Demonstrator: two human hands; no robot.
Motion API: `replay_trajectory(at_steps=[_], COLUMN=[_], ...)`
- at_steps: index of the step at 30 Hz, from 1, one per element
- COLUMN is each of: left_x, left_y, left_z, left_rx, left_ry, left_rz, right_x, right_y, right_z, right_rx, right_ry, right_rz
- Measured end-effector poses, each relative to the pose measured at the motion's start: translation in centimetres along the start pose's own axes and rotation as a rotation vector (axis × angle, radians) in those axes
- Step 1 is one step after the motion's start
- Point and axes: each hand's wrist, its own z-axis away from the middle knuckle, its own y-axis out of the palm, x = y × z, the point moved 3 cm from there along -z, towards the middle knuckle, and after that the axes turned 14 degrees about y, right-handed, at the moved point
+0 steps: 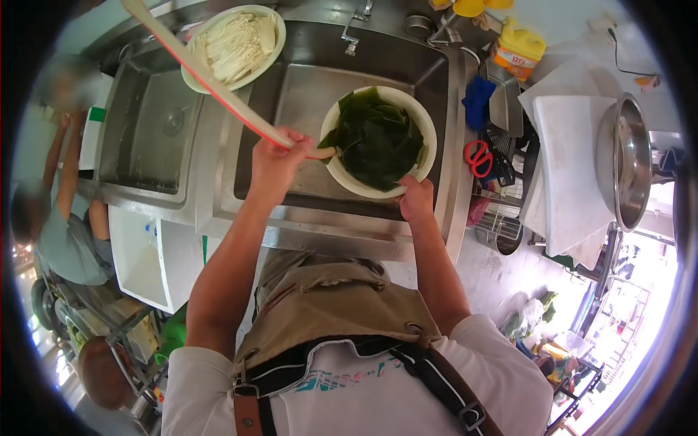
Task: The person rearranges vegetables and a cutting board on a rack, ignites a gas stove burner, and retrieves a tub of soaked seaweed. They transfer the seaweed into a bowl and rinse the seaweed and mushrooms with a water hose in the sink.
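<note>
A pale bowl (430, 131) full of dark green leafy pieces (374, 138) rests over the right sink basin. My right hand (416, 198) grips its near rim, thumb over the edge. Wrapped round a long pale hose with a red stripe (211, 83), my left hand (282, 161) holds it close to its end. The hose end (321, 153) is beside the bowl's left rim, and no water can be made out coming from it. Behind the hose, a second bowl (281, 45) holds white, thin-stemmed mushrooms (236, 47).
A faucet (350, 42) is at the sink's back edge. The left basin (145, 131) holds some water. Red scissors (478, 158), a yellow jug (519, 49) and a metal bowl (630, 163) are at right. Another person (73, 240) is at far left, near a white box (149, 254).
</note>
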Motion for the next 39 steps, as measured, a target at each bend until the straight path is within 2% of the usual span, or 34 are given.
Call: replay_trajectory(at_steps=[3, 5, 9, 12, 14, 15, 18, 20, 22, 23, 24, 26, 29, 33, 36, 39], left_x=[1.3, 1.4, 2.8, 7.1, 8.4, 9.1, 6.3, 12.3, 20.5, 20.0, 19.1, 22.8, 25.3, 25.5, 30.3, 30.2], left_y=[-0.1, -0.8, -2.8, -3.3, -3.0, -2.9, -1.3, -1.2, -0.3, -0.1, -0.1, 0.2, 1.5, 2.7, 3.9, 3.1], left_z=[0.8, 1.5, 2.9, 2.8, 1.9, 1.7, 1.9, 2.2, 2.3, 2.0, 1.6, 0.3, -0.6, -1.2, -0.4, -0.6], left_rx=[-0.164, -0.222, -0.282, -0.308, -0.331, -0.342, -0.165, 0.017, -0.029, -0.047, -0.063, -0.122, -0.018, 0.086, 0.246, -0.298], left_ry=[-0.108, -0.111, -0.146, -0.263, -0.341, -0.38, -0.495, -0.372, -0.33, -0.557, -0.781, -0.841, -0.793, -1.015, -1.262, -1.265], left_rz=[0.28, 0.317, 0.249, 0.36, 0.571, 0.681, 0.956, 1.034, 0.833, 0.766, 0.701, 0.816, 0.9, 1.058, 1.202, 0.344], right_x=[0.9, 0.6, 0.5, 2.3, 3.2, 3.1, 4.0, 4.4, 4.4, 4.7, 4.9, 5.2, 4.9, 4.6, 4.2, 3.9], right_y=[0.0, -2.0, -2.9, -1.4, -0.7, -1.9, -1.1, -0.9, -0.7, -0.1, -0.1, 0.6, -0.9, -0.8, -1.6, -1.0], right_z=[-0.2, -2.3, -3.4, -0.9, 0.2, -0.6, 0.9, 2.0, 2.1, 3.1, 3.7, 5.1, 5.4, 6.8, 7.0, 7.4], right_rx=[-0.024, -0.045, -0.048, -0.045, -0.042, 0.051, 0.044, 0.104, 0.146, 0.209, 0.148, 0.153, 0.088, 0.038, 0.03, 0.037], right_ry=[-0.026, -0.002, -0.009, -0.039, -0.029, -0.011, -0.033, -0.067, -0.09, -0.083, -0.048, -0.049, -0.048, -0.042, -0.032, -0.041], right_rz=[0.01, 0.104, -0.006, -0.083, -0.133, -0.086, -0.135, -0.176, -0.199, -0.228, -0.199, -0.173, -0.125, -0.119, -0.108, -0.133])
